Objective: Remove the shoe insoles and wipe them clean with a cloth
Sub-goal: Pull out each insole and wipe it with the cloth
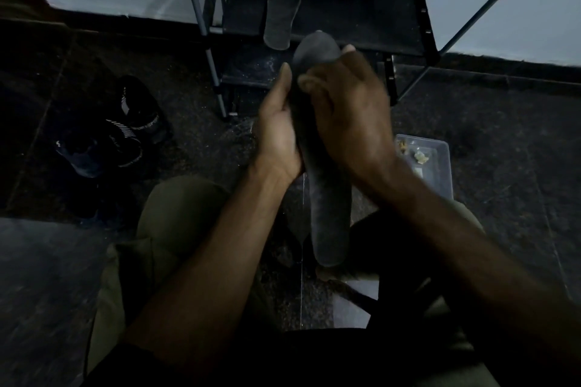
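Insole gripped by left hand; right hand curls over it (cloth unseen).

Both hands, left and right, gripped a dark insole. Another insole lay on the far rack.

Dark grey insole, plain. Paler grey second insole on the black shelf of the rack, silver-grey poles. Left of the rack, black shoes with white stripes and lettering. Olive-green trousers. Black speckled floor. Clear tub right of the insole, yellowish bits inside.
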Demonstrator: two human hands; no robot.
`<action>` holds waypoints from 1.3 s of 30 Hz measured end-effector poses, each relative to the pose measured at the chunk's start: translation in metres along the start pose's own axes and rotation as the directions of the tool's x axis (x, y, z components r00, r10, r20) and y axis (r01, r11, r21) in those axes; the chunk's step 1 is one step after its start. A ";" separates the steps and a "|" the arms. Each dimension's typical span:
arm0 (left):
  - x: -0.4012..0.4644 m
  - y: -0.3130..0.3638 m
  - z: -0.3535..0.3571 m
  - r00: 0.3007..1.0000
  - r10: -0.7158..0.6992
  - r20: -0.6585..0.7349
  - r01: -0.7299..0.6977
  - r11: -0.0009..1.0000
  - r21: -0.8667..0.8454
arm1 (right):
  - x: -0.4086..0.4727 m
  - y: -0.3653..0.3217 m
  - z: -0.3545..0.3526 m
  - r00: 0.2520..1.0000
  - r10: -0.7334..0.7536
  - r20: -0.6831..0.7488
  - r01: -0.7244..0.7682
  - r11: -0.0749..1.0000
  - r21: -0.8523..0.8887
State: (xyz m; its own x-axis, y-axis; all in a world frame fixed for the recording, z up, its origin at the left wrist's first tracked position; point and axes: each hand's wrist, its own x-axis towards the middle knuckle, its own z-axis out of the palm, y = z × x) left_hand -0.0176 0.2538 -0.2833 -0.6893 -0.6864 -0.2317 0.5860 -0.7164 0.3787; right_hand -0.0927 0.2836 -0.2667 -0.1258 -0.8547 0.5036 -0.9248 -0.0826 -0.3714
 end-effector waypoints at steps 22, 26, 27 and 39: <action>-0.002 0.001 -0.001 0.996 0.015 -0.085 -0.011 0.999 0.047 | 0.013 0.000 -0.009 0.997 -0.039 0.073 0.043 0.998 -0.051; -0.002 -0.001 0.003 0.997 -0.033 -0.072 0.040 0.995 0.087 | 0.025 0.017 -0.017 0.999 -0.030 0.018 0.032 0.995 -0.091; -0.001 -0.001 0.005 0.997 -0.038 -0.066 0.045 0.993 0.108 | 0.034 0.024 -0.021 1.000 0.012 -0.022 -0.014 0.994 -0.105; 0.000 -0.001 0.002 0.999 -0.036 -0.030 0.040 0.990 0.138 | 0.027 0.015 -0.022 0.995 -0.096 -0.007 0.095 0.991 -0.097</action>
State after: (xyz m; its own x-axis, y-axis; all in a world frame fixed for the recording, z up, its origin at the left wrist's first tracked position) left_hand -0.0190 0.2549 -0.2816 -0.6969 -0.6638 -0.2716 0.4939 -0.7188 0.4893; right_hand -0.1183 0.2707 -0.2413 -0.0394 -0.8392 0.5424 -0.9629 -0.1131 -0.2448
